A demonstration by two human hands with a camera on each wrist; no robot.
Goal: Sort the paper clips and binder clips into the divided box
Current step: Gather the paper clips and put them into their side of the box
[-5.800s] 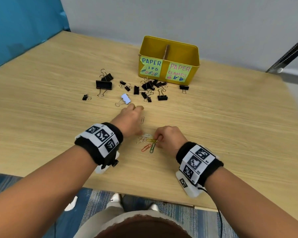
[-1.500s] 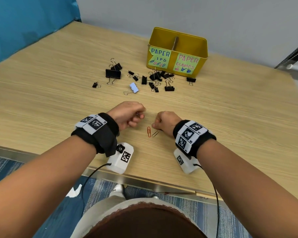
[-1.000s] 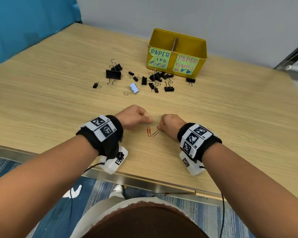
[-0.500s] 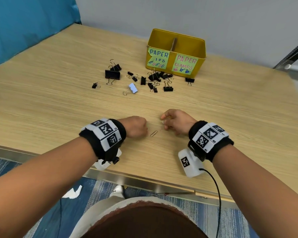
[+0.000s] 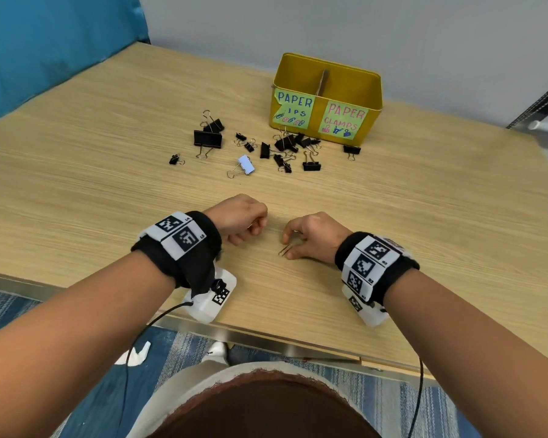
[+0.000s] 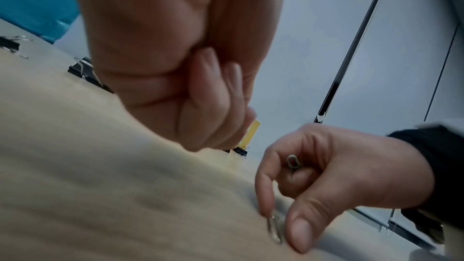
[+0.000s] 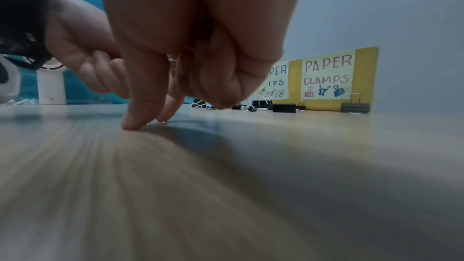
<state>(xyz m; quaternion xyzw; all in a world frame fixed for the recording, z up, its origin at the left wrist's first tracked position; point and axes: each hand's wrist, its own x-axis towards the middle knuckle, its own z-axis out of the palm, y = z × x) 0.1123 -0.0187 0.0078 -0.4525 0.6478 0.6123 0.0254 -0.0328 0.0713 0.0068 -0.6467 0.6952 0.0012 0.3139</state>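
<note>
One silver paper clip [image 5: 283,251] lies on the wooden table [image 5: 424,216] near its front edge. My right hand [image 5: 287,248] pinches it between index tip and thumb tip; the left wrist view shows that clip [image 6: 274,229] flat on the wood and a second paper clip [image 6: 293,163] tucked in the same hand's curled fingers. My left hand [image 5: 244,219] is a tight fist just left of it, with a glint of metal at its fingers. The yellow divided box [image 5: 374,121] stands at the back, labelled for paper clips on the left and paper clamps on the right. Several black binder clips [image 5: 285,147] lie before it.
A large black binder clip [image 5: 207,139] and a white one [image 5: 246,164] lie left of the pile. A small one [image 5: 351,150] sits by the box's right label. The table's front edge [image 5: 266,338] runs close under both wrists. A blue curtain [image 5: 45,42] hangs at the left.
The orange clip left the table as my left fist passed over it. My right hand shifted right, spread index and thumb, and set them on the silver clip.
</note>
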